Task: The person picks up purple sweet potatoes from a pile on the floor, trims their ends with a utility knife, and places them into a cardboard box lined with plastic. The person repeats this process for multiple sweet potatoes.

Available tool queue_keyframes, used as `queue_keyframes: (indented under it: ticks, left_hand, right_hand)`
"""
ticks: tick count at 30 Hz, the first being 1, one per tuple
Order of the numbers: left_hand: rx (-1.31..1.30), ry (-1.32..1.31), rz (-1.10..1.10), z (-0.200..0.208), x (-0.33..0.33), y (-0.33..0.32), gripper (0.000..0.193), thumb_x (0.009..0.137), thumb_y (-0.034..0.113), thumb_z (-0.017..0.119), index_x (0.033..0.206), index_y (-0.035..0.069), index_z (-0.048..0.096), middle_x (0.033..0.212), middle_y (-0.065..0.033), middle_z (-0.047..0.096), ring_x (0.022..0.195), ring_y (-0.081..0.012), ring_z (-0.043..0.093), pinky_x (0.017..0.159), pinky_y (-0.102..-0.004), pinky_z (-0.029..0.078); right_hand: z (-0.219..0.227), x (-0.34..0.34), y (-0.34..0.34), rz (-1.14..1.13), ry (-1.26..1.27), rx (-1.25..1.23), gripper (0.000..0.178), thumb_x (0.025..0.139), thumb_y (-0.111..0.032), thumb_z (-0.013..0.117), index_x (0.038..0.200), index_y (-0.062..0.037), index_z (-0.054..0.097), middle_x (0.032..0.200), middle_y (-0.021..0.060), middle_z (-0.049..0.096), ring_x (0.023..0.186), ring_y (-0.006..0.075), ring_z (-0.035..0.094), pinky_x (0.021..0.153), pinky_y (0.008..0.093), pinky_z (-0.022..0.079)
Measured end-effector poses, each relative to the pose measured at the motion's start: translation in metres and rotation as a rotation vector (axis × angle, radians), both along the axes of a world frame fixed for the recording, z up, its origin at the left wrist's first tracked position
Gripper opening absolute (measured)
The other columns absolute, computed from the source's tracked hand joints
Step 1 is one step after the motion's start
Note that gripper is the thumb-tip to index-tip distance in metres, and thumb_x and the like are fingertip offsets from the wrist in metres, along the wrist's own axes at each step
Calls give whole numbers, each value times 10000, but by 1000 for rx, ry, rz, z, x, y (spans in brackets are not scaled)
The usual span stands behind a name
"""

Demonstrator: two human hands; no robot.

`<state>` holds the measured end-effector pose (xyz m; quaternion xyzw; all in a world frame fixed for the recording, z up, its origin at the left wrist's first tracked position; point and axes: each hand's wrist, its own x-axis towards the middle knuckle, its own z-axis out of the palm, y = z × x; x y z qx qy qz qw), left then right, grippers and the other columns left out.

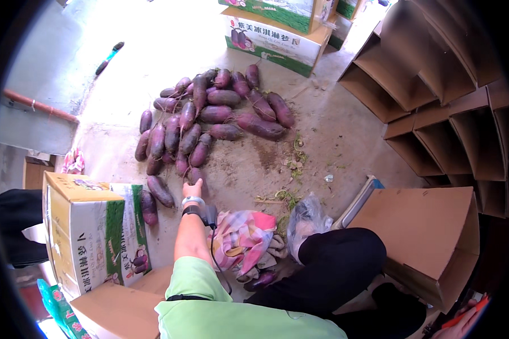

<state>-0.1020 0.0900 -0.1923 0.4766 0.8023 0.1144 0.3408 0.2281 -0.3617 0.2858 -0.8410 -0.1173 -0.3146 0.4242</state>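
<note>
My left hand [192, 189] reaches forward with its fingers closed on the near end of a purple radish [200, 177]. The radish lies at the near edge of a heap of long purple radishes [215, 114] on the floor. Two more, a slanted radish [160, 191] and an upright-lying radish [149, 208], rest left of my wrist. A wristband and a dark strap with a cabled device circle that wrist. At the lower right rim, my right hand [465, 323] is partly cut off, closed around an orange thing [474, 312] whose kind I cannot make out.
Beside my left arm stands a printed carton [90, 231]. A pink checked cloth [244, 234], a clear plastic bag [308, 217] and another radish [262, 279] lie near my knee. Open cartons [435, 130] are stacked at right, with an open carton [413, 226] nearer. Printed boxes [271, 42] stand behind.
</note>
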Motion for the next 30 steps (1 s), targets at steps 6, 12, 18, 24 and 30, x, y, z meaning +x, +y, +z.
queue_keyframes:
  ticks: [6,12,18,24,30]
  left_hand:
    - [61,71,-17,3,19,15,764,630,274,771,1236,-29,419,1182,-239,536,1099,-352,524,946,-361,405]
    - [15,-271,-185,12,26,3,608,685,191,747,1197,40,455,1099,-132,576,948,-235,570,819,-353,475]
    - [-456,-1613,264,72,95,-62,449,822,377,627,1160,110,500,1156,-98,559,1066,-278,525,928,-472,411]
    - [-515,-1889,224,192,179,-134,448,874,439,520,1144,83,518,1169,-109,559,1105,-285,509,957,-461,398]
    - [-659,-2101,225,275,199,-189,458,894,409,498,1131,18,520,1146,-139,566,1090,-304,509,970,-442,404]
  right_hand:
    - [1,-9,30,19,7,28,330,863,-84,500,1156,65,516,894,97,580,695,152,539,572,247,441]
    - [-3,-18,28,288,168,104,370,873,-119,491,1187,76,474,924,127,573,718,149,520,599,234,407]
    - [-26,-36,42,566,517,159,399,900,-140,472,1260,25,430,857,64,556,694,87,467,587,175,359]
    - [-47,-34,73,897,567,-199,397,704,-74,704,1074,-10,577,818,93,592,712,177,566,633,267,443]
    - [-67,-39,89,964,238,-402,339,728,-194,702,1023,-63,599,752,75,573,679,256,548,597,333,451]
